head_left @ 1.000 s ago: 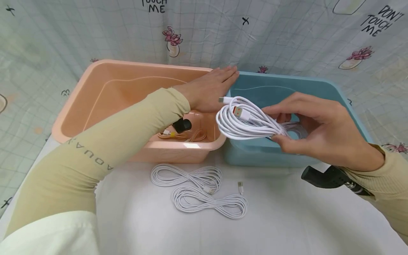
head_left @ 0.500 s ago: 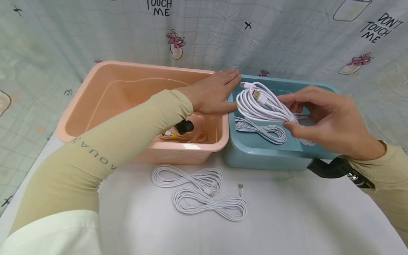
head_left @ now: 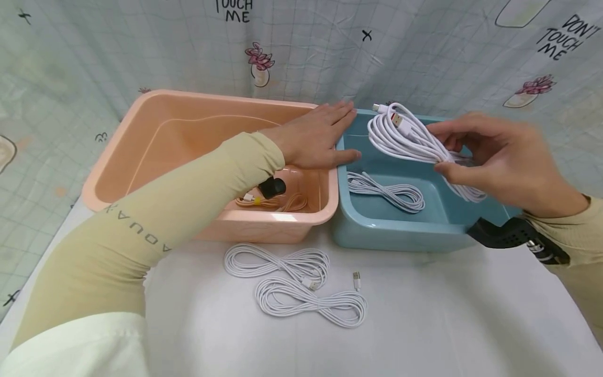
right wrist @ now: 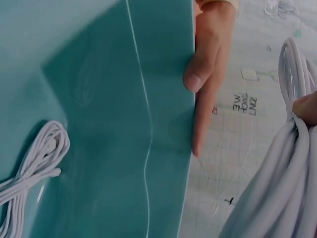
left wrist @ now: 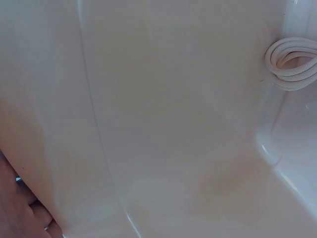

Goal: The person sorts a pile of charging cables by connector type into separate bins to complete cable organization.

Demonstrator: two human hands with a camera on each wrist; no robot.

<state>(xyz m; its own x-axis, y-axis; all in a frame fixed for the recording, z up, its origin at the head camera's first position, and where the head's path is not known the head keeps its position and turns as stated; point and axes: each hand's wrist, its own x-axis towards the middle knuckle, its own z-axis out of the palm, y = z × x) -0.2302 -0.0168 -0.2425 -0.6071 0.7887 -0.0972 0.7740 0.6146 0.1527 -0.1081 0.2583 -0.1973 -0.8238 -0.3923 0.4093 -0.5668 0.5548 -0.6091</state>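
The right hand (head_left: 501, 163) pinches a white cable bundle (head_left: 419, 146) above a blue bin (head_left: 400, 236); a slackened pinch could spill its loops, and the protruding plug (head_left: 380, 108) might snag on the bin. The left hand (head_left: 316, 137) lies straight-fingered where the blue bin meets a peach bin (head_left: 259, 229). Inside the first sits another white cable (head_left: 389, 193); inside the second, orange cable (head_left: 266, 202). Two white coils (head_left: 316, 301) lie on the worktop (head_left: 414, 324).

Before me hangs a creased, pale grey-green backdrop (head_left: 311, 57) with a printed grid, pink potted plants (head_left: 259, 65) and black lettering (head_left: 567, 36); below me, a plain white tabletop (head_left: 419, 324) lies softly lit.
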